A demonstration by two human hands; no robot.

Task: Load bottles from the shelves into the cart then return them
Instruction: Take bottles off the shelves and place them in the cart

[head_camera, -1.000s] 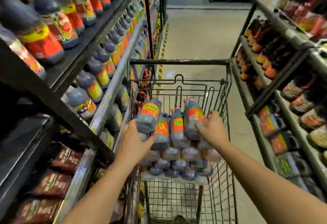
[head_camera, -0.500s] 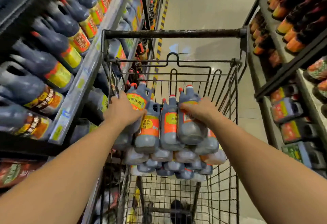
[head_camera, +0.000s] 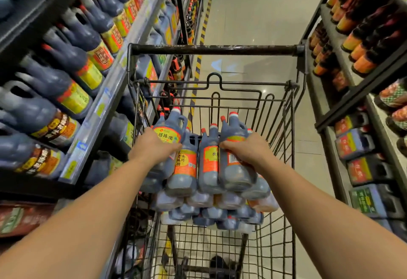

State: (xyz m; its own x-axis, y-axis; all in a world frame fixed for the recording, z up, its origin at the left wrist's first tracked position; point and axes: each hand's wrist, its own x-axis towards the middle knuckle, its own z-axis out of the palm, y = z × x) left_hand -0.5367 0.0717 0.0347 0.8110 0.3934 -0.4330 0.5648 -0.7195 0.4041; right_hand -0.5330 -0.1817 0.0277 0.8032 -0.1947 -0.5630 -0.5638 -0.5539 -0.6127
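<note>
So the wire cart (head_camera: 215,50) sits right beside the left shelf (head_camera: 105,111), with aisle floor (head_camera: 242,14) open on its right. Inside are stacked vinegar jugs (head_camera: 186,164); left hand (head_camera: 154,146) and right hand (head_camera: 248,151) each wrap one on top.

This is a supermarket aisle: tall black metal shelving (head_camera: 361,92) runs down both sides, packed with rows of identical dark plastic jugs with yellow and red labels (head_camera: 72,100) and dark bottles with orange labels (head_camera: 363,65) (many copies of each product, side by side). A grey price-label strip (head_camera: 99,111) edges the left shelf. A black wire shopping cart (head_camera: 215,50) piled with red-capped dark bottles (head_camera: 187,164) stands between the racks, and the pale glossy tiled floor (head_camera: 253,14) carries yellow-and-black striped tape (head_camera: 206,20).
</note>
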